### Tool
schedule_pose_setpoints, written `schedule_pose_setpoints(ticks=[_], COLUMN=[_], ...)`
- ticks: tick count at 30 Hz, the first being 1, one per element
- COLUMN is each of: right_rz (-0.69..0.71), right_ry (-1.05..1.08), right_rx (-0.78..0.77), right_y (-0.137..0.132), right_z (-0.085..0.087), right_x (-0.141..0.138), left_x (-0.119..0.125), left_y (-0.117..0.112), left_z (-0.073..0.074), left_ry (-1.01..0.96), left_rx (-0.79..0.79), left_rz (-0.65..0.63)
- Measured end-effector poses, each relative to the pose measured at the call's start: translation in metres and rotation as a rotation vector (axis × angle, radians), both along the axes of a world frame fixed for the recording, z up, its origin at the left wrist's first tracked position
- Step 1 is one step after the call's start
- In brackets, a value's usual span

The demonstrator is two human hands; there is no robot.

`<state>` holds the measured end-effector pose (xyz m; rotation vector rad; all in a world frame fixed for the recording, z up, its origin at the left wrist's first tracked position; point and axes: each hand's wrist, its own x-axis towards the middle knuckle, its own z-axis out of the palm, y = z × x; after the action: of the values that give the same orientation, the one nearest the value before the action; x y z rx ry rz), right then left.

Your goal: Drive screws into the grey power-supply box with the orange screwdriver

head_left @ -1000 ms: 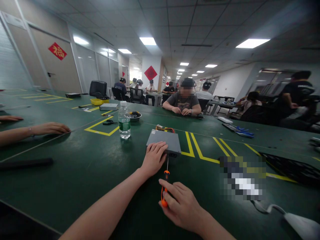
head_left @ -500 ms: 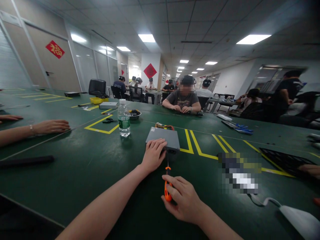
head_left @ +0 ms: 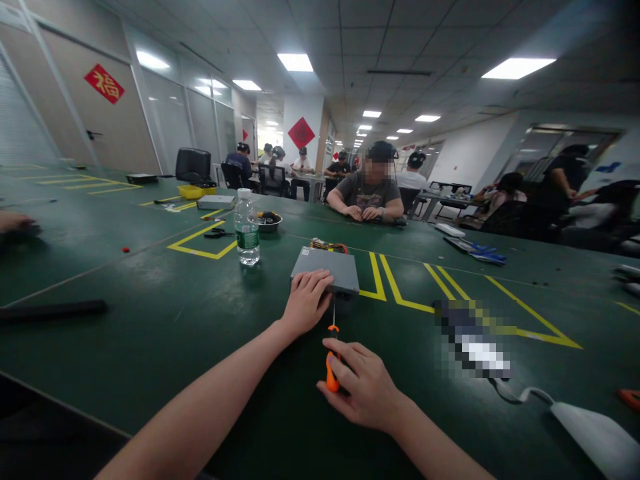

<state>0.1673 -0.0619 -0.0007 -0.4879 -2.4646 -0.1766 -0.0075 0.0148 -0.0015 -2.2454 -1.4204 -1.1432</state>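
A grey metal computer power supply [head_left: 333, 267] lies on the green table in front of me, with a bundle of coloured cables [head_left: 325, 247] at its far side. My left hand [head_left: 307, 300] holds its near left part, fingers together across the top and the thumb at the front face. In my right hand [head_left: 363, 383] is a screwdriver [head_left: 333, 373] with an orange and black handle, gripped between thumb and fingers. Its thin shaft points away from me to the near face of the power supply. The tip and the spot it meets are hidden or too small to make out.
Left of the power supply stands a water bottle [head_left: 247, 230], with a metal bowl [head_left: 269, 221] behind it. A black bar [head_left: 53, 311] lies at the left. To the right are a blurred-out object [head_left: 473, 340] and a white mask [head_left: 595, 433]. Another person [head_left: 370, 190] sits opposite.
My right hand and the screwdriver have shifted slightly, with the fingers a little differently set. At the left, another person's hand has drawn back, and a small red piece shows. The black mesh panel at right is gone.
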Motion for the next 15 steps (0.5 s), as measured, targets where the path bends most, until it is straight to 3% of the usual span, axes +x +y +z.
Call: schedule_pose_setpoints(ticks=[4, 10, 13, 15], right_rz=[0.006, -0.002, -0.021, -0.028], right_ry=[0.005, 0.008, -0.005, -0.010], right_rx=[-0.074, 0.051, 0.050, 0.038], right_y=[0.000, -0.004, -0.005, -0.005], right_z=[-0.001, 0.007, 0.010, 0.011], right_x=[0.004, 0.000, -0.002, -0.002], left_x=[-0.003, -0.009, -0.010, -0.012], left_y=[-0.002, -0.005, -0.008, -0.022], left_z=[0.001, -0.001, 0.007, 0.015], left_ry=[0.023, 0.136, 0.169, 0.158], left_rx=[0.005, 0.014, 0.018, 0.027], left_rz=[-0.007, -0.043, -0.022, 0.005])
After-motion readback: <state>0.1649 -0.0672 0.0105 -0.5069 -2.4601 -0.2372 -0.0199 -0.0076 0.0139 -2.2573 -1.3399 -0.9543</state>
